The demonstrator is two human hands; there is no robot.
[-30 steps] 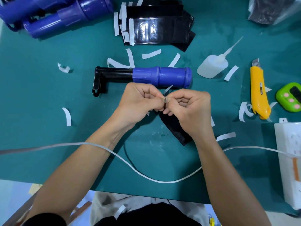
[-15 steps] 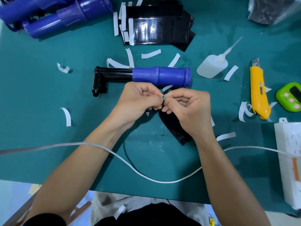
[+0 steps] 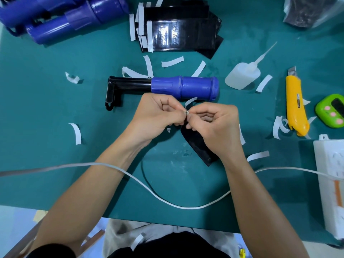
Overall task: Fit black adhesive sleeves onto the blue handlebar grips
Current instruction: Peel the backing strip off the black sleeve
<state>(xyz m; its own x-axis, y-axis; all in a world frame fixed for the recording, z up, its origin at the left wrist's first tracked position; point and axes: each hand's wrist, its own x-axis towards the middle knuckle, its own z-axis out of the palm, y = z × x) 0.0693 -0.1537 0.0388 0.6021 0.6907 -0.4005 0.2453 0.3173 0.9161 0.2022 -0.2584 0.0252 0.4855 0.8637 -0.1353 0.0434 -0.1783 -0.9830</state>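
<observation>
While left hand (image 3: 158, 114) and right hand (image 3: 214, 125) keep their grip pinched on the black sleeve (image 3: 197, 146), its backing strip (image 3: 190, 101) has barely lifted further, so peeling has only begun.

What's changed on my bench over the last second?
Nothing visibly moved. The left hand and right hand still pinch the black sleeve at its top edge, where the white backing strip curls up. The blue handlebar grip, utility knife and glue bottle stayed put.
</observation>
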